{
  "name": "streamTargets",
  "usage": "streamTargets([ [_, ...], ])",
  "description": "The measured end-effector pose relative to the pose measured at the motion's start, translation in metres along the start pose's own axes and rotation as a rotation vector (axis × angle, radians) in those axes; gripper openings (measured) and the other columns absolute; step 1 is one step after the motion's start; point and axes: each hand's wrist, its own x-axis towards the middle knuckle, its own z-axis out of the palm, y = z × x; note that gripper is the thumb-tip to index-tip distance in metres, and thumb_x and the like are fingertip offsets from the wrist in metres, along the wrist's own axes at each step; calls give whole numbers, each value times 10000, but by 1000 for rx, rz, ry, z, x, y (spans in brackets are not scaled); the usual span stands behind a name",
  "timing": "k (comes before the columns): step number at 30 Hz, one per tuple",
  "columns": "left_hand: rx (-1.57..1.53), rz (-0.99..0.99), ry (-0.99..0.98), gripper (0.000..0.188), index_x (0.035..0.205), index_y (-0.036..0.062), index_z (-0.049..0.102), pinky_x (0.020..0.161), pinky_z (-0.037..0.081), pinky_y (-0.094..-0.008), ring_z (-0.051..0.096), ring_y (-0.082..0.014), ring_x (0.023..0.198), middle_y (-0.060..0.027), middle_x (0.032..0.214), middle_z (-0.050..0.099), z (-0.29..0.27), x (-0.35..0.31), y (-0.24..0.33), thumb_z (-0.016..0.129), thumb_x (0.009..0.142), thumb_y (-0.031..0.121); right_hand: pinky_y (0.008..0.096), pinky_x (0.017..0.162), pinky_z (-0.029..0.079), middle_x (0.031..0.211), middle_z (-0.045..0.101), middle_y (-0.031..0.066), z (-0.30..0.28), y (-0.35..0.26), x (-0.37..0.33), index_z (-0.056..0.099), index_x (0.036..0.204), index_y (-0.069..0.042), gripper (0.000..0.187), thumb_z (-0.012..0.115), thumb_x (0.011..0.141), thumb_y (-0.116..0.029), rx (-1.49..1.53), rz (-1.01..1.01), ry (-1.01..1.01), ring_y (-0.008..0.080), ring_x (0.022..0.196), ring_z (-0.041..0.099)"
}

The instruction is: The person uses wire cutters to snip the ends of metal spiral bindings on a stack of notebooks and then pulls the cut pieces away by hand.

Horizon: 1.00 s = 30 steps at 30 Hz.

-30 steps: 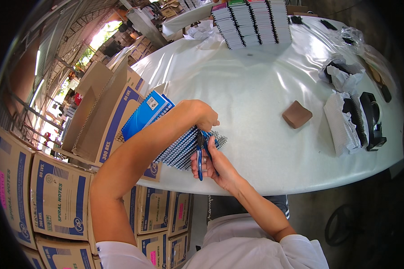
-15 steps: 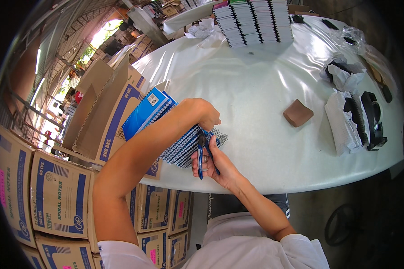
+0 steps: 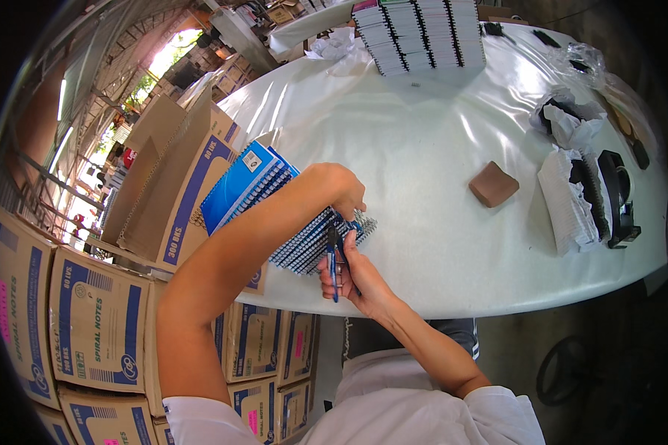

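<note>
A pile of spiral notebooks lies at the table's left edge, blue covers [image 3: 234, 188] at its far end and rows of wire coils [image 3: 303, 248] along its near side. My right hand [image 3: 364, 276] is closed around blue-handled pliers [image 3: 335, 261], their jaws pointing away from me at the coils' right end. Reaching over the pile, my left hand [image 3: 346, 194] has its fingers bent down beside the plier jaws. Its fingertips are mostly hidden, so what they pinch does not show.
An open carton [image 3: 193, 196] stands left of the pile, above stacked cartons [image 3: 100, 322]. On the white table [image 3: 423, 271] sit a brown block [image 3: 493, 185], a black tape dispenser [image 3: 617, 200], crumpled paper [image 3: 564, 200] and, at the back, tall notebook stacks [image 3: 430, 41].
My right hand has shifted slightly, and the pliers' handles look closer together. My left hand stays almost in the same place by the coils.
</note>
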Motion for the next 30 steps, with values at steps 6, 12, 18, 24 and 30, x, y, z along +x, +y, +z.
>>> streamTargets([
  [6, -16, -8, 15, 516, 1334, 314, 557, 920, 494, -425, 601, -288, 1122, -71, 1255, 631, -7, -11, 6, 617, 825, 378, 358, 675, 554, 741, 599, 79, 3, -4, -1, 580, 922, -29, 776, 247, 901, -729, -21, -33, 44, 216, 660, 623],
  [12, 11, -37, -2, 558, 1306, 344, 581, 821, 536, -414, 644, -249, 1028, -21, 1191, 665, -5, 1, 10, 651, 753, 314, 318, 589, 497, 690, 547, 56, -11, 0, 5, 566, 899, -45, 747, 285, 893, -737, 110, 35, -36, 183, 591, 540],
  [18, -10, 6, 9, 539, 1294, 314, 596, 855, 521, -409, 634, -267, 1048, -44, 1200, 661, 2, 16, 3, 643, 757, 306, 307, 581, 492, 673, 540, 53, 2, 7, -6, 561, 888, -46, 748, 286, 888, -742, 14, -5, 88, 182, 579, 538],
  [24, -59, 24, 18, 588, 1357, 294, 536, 934, 487, -405, 601, -294, 1119, -86, 1254, 630, 5, 14, 0, 620, 775, 315, 300, 572, 490, 663, 535, 54, -3, 5, -1, 557, 869, -40, 749, 291, 889, -739, 10, -19, 109, 181, 569, 538],
  [30, 6, 2, -44, 613, 1411, 320, 461, 948, 476, -412, 585, -304, 1138, -108, 1280, 609, 1, 11, 6, 596, 813, 319, 305, 580, 497, 673, 545, 60, -19, 6, 2, 558, 873, -35, 748, 287, 896, -731, 48, 47, 1, 182, 581, 550],
])
